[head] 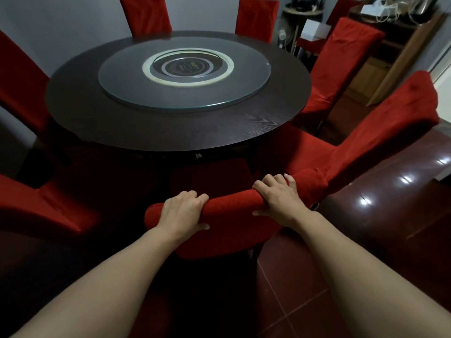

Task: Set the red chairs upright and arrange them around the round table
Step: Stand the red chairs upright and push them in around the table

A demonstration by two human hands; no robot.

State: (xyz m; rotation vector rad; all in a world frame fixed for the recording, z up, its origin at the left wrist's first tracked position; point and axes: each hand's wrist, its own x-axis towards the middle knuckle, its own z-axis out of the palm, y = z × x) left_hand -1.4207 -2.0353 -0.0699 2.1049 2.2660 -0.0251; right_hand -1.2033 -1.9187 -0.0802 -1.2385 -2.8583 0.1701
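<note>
A dark round table (97, 123) with a glass turntable (185, 93) fills the middle of the view. Right in front of me stands an upright red chair (231, 203), its seat tucked toward the table's near edge. My left hand (183, 211) and my right hand (280, 198) both grip the top of its backrest. Several other red chairs stand upright around the table: one at the near right (380, 132), one behind it (341, 67), two at the far side (146, 15) (256, 18), and two on the left (19, 76) (44, 206).
A wooden shelf unit (390, 57) with boxes and cables stands at the back right, with another red chair (314, 43) and a fan (284, 36) beside it. The floor (366, 240) is glossy dark red tile. A grey wall runs behind the table.
</note>
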